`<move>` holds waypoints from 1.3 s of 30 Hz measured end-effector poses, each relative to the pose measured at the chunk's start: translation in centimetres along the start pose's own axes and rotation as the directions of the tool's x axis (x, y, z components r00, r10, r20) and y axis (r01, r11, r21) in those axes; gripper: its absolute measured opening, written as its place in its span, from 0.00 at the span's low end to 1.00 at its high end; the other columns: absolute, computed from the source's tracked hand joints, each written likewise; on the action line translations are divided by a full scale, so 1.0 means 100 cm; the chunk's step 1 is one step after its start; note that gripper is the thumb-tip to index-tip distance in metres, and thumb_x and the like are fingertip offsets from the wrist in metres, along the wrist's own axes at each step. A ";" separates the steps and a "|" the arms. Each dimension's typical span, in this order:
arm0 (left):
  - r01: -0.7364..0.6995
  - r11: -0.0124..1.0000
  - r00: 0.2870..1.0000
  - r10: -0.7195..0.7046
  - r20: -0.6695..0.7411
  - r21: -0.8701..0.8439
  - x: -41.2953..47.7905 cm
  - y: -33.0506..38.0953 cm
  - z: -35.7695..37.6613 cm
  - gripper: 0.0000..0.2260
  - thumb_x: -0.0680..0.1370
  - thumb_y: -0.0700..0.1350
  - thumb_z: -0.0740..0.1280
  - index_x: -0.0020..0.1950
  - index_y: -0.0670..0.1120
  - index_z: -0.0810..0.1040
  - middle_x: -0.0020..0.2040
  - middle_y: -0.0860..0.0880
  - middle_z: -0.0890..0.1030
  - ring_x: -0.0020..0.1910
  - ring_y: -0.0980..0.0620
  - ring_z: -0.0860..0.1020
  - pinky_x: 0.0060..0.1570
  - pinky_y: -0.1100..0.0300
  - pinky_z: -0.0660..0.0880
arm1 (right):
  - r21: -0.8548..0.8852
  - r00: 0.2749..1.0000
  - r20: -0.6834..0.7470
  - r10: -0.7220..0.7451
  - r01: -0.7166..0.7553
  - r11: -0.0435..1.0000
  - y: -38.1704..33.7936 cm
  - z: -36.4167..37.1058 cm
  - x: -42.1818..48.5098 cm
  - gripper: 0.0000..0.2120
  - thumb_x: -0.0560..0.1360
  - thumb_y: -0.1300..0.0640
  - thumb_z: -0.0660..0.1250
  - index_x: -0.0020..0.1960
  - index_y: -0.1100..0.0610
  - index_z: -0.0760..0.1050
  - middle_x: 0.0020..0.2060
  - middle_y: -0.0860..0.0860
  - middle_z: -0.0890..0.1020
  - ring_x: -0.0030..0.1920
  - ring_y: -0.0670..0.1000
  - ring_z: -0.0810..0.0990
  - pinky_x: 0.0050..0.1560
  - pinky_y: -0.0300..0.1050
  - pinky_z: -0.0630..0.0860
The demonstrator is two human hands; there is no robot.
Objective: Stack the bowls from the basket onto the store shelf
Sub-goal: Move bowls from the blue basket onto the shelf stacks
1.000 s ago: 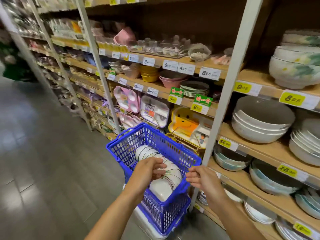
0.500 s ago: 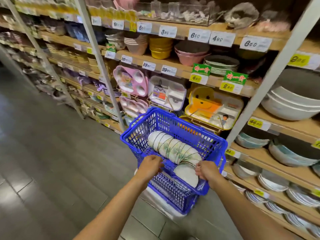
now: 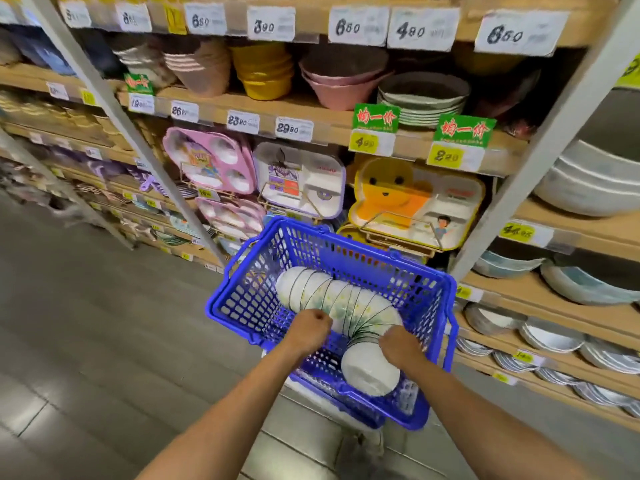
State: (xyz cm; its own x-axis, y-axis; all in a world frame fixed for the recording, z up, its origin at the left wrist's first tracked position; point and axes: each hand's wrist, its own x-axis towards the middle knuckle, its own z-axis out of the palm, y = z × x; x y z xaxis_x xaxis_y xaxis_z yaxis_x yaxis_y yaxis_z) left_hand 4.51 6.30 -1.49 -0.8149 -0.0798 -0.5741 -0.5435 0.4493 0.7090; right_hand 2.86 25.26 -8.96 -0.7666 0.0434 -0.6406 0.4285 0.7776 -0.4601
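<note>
Fingers [image 3: 320, 318] of left hand [image 3: 310, 329] and right hand [image 3: 398, 344] curled round the near bowls [image 3: 332, 296], a row lying in the basket [image 3: 249, 299]. Likely the first pick-up was in hand; next a batch needed lifting clear and setting on the shelf [image 3: 512, 289] beyond

Blue perforated plastic basket [image 3: 249, 303]; glossy white glazed bowls [image 3: 346, 299]; matt wood-look shelf [image 3: 329, 131]; paper price tags [image 3: 421, 29].

Left hand [image 3: 309, 330], right hand [image 3: 399, 345] extended; fingers [image 3: 321, 317] curled.
</note>
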 end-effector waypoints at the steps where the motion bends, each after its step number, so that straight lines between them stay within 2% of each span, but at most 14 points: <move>1: 0.000 0.999 1.000 -0.001 0.011 0.051 0.009 0.002 0.001 0.09 0.78 0.41 0.59 0.41 0.41 0.75 0.40 0.41 0.78 0.39 0.47 0.76 0.40 0.57 0.70 | -0.042 1.000 0.011 0.004 -0.004 0.999 0.001 0.001 0.004 0.12 0.80 0.57 0.59 0.39 0.59 0.70 0.43 0.58 0.76 0.49 0.56 0.76 0.46 0.46 0.72; 2: 0.003 0.995 1.000 -0.006 0.025 0.100 0.019 0.003 0.003 0.10 0.79 0.41 0.59 0.41 0.41 0.76 0.42 0.39 0.80 0.41 0.45 0.78 0.42 0.56 0.71 | -0.079 1.000 0.011 0.007 -0.006 0.997 0.002 0.003 0.010 0.09 0.80 0.57 0.58 0.48 0.62 0.74 0.49 0.59 0.78 0.53 0.58 0.77 0.49 0.45 0.72; 4: 0.013 0.985 0.998 -0.024 0.061 0.175 0.039 0.004 0.010 0.11 0.79 0.41 0.59 0.43 0.39 0.78 0.45 0.36 0.81 0.47 0.40 0.80 0.44 0.53 0.73 | -0.149 1.000 0.017 0.026 -0.024 0.989 0.005 0.010 0.024 0.15 0.80 0.58 0.59 0.62 0.64 0.71 0.61 0.60 0.76 0.60 0.59 0.76 0.50 0.43 0.72; 6: 0.006 0.962 0.992 -0.040 0.120 0.271 0.057 0.001 0.020 0.11 0.79 0.40 0.59 0.42 0.37 0.77 0.43 0.35 0.81 0.47 0.37 0.79 0.44 0.50 0.72 | -0.182 0.999 0.024 0.042 -0.037 0.983 0.005 0.018 0.032 0.19 0.79 0.58 0.60 0.67 0.64 0.68 0.64 0.60 0.75 0.63 0.59 0.76 0.54 0.45 0.74; 8: -0.019 0.922 0.982 -0.055 0.178 0.388 0.075 -0.003 0.032 0.12 0.80 0.41 0.59 0.49 0.33 0.77 0.51 0.31 0.80 0.53 0.34 0.78 0.46 0.50 0.72 | -0.190 0.997 0.020 0.080 -0.075 0.979 0.006 0.025 0.037 0.22 0.78 0.60 0.61 0.70 0.65 0.65 0.66 0.61 0.73 0.64 0.60 0.75 0.59 0.48 0.74; 11: -0.080 0.827 0.962 -0.083 0.262 0.556 0.094 -0.013 0.048 0.15 0.80 0.47 0.61 0.59 0.38 0.77 0.57 0.37 0.80 0.56 0.39 0.78 0.51 0.52 0.73 | -0.114 0.992 -0.030 0.119 -0.122 0.986 0.013 0.033 0.042 0.19 0.78 0.61 0.59 0.68 0.66 0.66 0.65 0.62 0.72 0.64 0.61 0.73 0.62 0.51 0.72; 14: -0.189 0.680 0.930 -0.107 0.351 0.709 0.115 -0.023 0.064 0.15 0.78 0.47 0.64 0.61 0.40 0.76 0.59 0.39 0.79 0.58 0.40 0.77 0.55 0.51 0.74 | -0.040 0.982 -0.075 0.174 -0.177 0.983 0.023 0.045 0.047 0.16 0.81 0.63 0.52 0.67 0.67 0.66 0.64 0.63 0.72 0.63 0.61 0.72 0.60 0.51 0.69; 16: -0.273 0.554 0.910 -0.115 0.397 0.787 0.126 -0.031 0.073 0.17 0.77 0.48 0.65 0.62 0.40 0.75 0.61 0.39 0.78 0.60 0.40 0.76 0.57 0.50 0.74 | -0.031 0.969 -0.122 0.215 -0.220 0.975 0.024 0.052 0.047 0.16 0.81 0.63 0.52 0.67 0.65 0.65 0.62 0.63 0.74 0.61 0.61 0.74 0.57 0.51 0.71; 20: -0.433 0.262 0.871 -0.122 0.475 0.862 0.143 -0.049 0.088 0.16 0.78 0.52 0.63 0.57 0.42 0.78 0.57 0.41 0.79 0.57 0.41 0.77 0.49 0.52 0.74 | -0.131 0.935 -0.133 0.328 -0.344 0.930 0.011 0.060 0.050 0.19 0.80 0.65 0.55 0.71 0.61 0.63 0.64 0.59 0.75 0.63 0.58 0.76 0.58 0.51 0.74; 23: -0.518 0.153 0.846 -0.057 0.531 0.842 0.150 -0.060 0.098 0.15 0.80 0.50 0.59 0.55 0.43 0.80 0.55 0.43 0.82 0.54 0.43 0.80 0.47 0.55 0.73 | -0.204 0.913 -0.142 0.383 -0.405 0.891 0.007 0.062 0.057 0.22 0.78 0.65 0.61 0.71 0.63 0.62 0.64 0.61 0.75 0.62 0.58 0.76 0.56 0.50 0.76; 27: -0.572 0.005 0.820 0.019 0.572 0.820 0.159 -0.063 0.107 0.11 0.78 0.38 0.60 0.55 0.43 0.81 0.55 0.44 0.83 0.54 0.44 0.81 0.47 0.54 0.76 | -0.384 0.931 -0.190 0.311 -0.362 0.849 0.011 0.058 0.059 0.25 0.77 0.67 0.62 0.71 0.67 0.58 0.62 0.62 0.76 0.60 0.58 0.79 0.52 0.48 0.78; 34: -0.613 -0.073 0.787 0.034 0.616 0.787 0.154 -0.059 0.102 0.12 0.77 0.36 0.61 0.56 0.43 0.80 0.54 0.44 0.83 0.53 0.43 0.82 0.47 0.52 0.77 | -0.470 0.956 -0.157 0.249 -0.294 0.832 0.008 0.057 0.050 0.31 0.74 0.68 0.67 0.72 0.64 0.56 0.58 0.59 0.78 0.54 0.56 0.82 0.43 0.46 0.77; 37: -0.610 -0.083 0.789 0.022 0.613 0.788 0.148 -0.050 0.095 0.11 0.77 0.37 0.61 0.55 0.43 0.81 0.53 0.45 0.83 0.52 0.44 0.82 0.47 0.52 0.77 | -0.460 0.963 -0.149 0.226 -0.270 0.846 0.009 0.047 0.041 0.29 0.76 0.67 0.63 0.74 0.65 0.54 0.61 0.61 0.77 0.56 0.59 0.81 0.49 0.50 0.78; 39: -0.602 -0.051 0.797 0.024 0.604 0.797 0.143 -0.042 0.088 0.11 0.77 0.37 0.62 0.55 0.43 0.81 0.52 0.45 0.83 0.51 0.45 0.82 0.45 0.53 0.77 | -0.417 0.970 -0.136 0.200 -0.239 0.877 0.009 0.037 0.032 0.28 0.77 0.66 0.60 0.74 0.64 0.53 0.64 0.62 0.73 0.59 0.61 0.79 0.53 0.54 0.77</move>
State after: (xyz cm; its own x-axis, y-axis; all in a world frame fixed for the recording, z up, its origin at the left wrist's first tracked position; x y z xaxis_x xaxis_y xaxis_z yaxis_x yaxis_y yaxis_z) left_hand -3.09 11.12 -16.29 -0.5410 0.4847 -0.6873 0.6787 0.7343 -0.0163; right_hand 2.50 23.79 -13.69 -0.7234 0.2831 -0.6297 0.3600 0.9329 0.0059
